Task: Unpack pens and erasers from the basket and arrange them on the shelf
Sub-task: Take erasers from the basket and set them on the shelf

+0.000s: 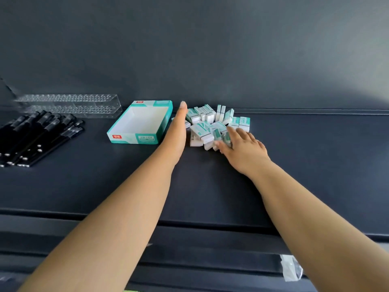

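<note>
Erasers (212,125) are the story here, a loose teal-and-white heap on the dark shelf (294,154), caught between two hands. Start far out from the left fingertips: black pens (37,135) lie bunched together, with a clear perforated pen rack (69,105) just behind them. Closer in, the open eraser box (140,123) sits empty, right beside the back of the left hand (179,127). That hand stands on edge, fingers straight and together, a flat wall touching the pile's left side. Now the right hand (242,146): fingers spread and lightly bent over the near right corner of the heap, fingertips on the erasers; whether it pinches one, I cannot tell, it's blurred. The smart play, I'd say, is to keep the left palm firm as a stop and sweep gently inward with the right, squaring the fallen ones without toppling those standing at the back.
</note>
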A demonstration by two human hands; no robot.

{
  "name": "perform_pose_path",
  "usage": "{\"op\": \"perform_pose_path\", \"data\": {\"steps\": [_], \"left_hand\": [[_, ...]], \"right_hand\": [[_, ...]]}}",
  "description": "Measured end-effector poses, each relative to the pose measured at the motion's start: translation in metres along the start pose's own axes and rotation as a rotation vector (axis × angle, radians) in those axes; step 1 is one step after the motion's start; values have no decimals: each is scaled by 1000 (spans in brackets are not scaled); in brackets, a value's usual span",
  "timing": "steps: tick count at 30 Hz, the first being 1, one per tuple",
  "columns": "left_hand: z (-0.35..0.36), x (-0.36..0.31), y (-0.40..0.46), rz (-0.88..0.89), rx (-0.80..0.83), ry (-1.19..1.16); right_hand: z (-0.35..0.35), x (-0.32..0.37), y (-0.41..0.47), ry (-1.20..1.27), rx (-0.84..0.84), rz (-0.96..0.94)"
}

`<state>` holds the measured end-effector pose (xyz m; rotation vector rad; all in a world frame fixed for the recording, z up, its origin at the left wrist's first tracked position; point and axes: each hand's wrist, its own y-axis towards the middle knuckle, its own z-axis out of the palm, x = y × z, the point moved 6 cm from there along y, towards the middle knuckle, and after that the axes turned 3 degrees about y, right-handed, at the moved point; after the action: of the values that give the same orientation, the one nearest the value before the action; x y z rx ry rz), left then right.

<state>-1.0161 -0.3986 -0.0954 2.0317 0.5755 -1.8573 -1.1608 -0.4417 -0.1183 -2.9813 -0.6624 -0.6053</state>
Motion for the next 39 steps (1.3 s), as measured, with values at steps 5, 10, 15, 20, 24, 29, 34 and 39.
{"op": "perform_pose_path", "data": {"steps": [5, 10, 15, 20, 24, 29, 34, 39], "left_hand": [[-21, 9, -21, -16, 26, 63], [-95, -9, -78, 377, -59, 598], [-223, -43, -125, 589, -267, 981], [-403, -54, -199, 647, -452, 1257], [-525, -52, -249, 540, -540, 1394], [-624, -55, -283, 478, -585, 1424], [-695, -40, -262, 411, -520, 1444], [-752, -32, -208, 484, -535, 1366]], "right_hand": [[-17, 6, -19, 65, -148, 17], [-32, 80, -52, 65, -228, -240], [-15, 213, -92, -107, -214, -512], [29, 369, -135, -115, -190, -732], [66, 487, -170, -75, -157, -874], [97, 604, -197, -95, -106, -1004], [119, 676, -181, -145, -55, -1034], [148, 737, -134, -191, -46, -1028]]}}
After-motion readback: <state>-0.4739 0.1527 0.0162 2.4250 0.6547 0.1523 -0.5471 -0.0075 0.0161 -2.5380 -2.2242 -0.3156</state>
